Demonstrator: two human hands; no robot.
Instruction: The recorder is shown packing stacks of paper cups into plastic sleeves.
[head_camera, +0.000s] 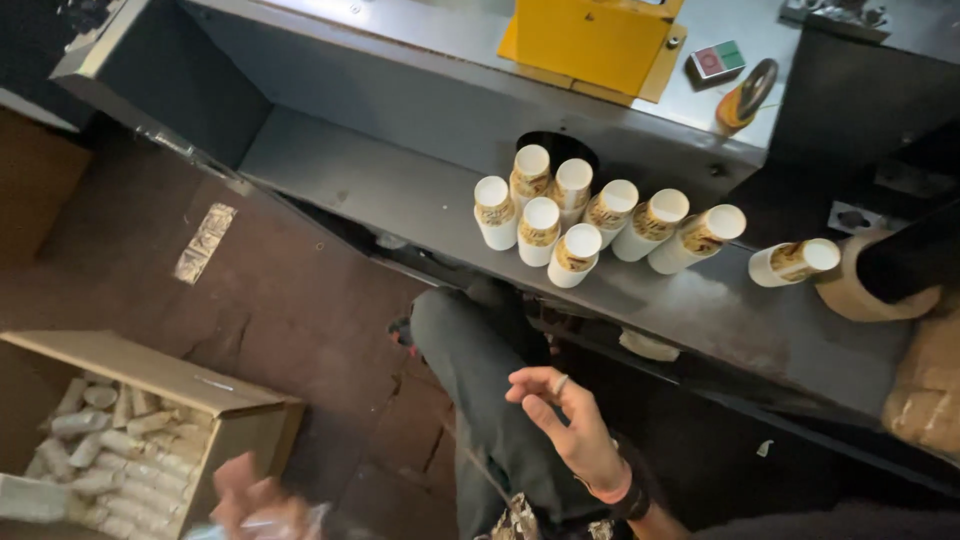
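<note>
My right hand (565, 420) hovers palm-up over my dark-trousered leg (465, 350), fingers loosely apart, a ring on one finger, nothing in it. My left hand (255, 505) is blurred at the bottom edge, beside an open cardboard box (150, 375) filled with sleeves of pale paper cups (120, 450). Something pale lies under its fingers, and its grip is unclear. Several white paper cups with gold print (560, 225) stand mouth-down in a cluster on the grey metal shelf (380, 190) of a machine. One more cup (795, 262) lies on its side to the right.
A round dark opening (555, 148) sits behind the cups. Above are a yellow housing (590, 40), a red-and-green switch (717, 60) and an orange-handled tool (740, 100). A brown paper roll (860, 290) lies at the shelf's right end. The floor (280, 300) is dark reddish.
</note>
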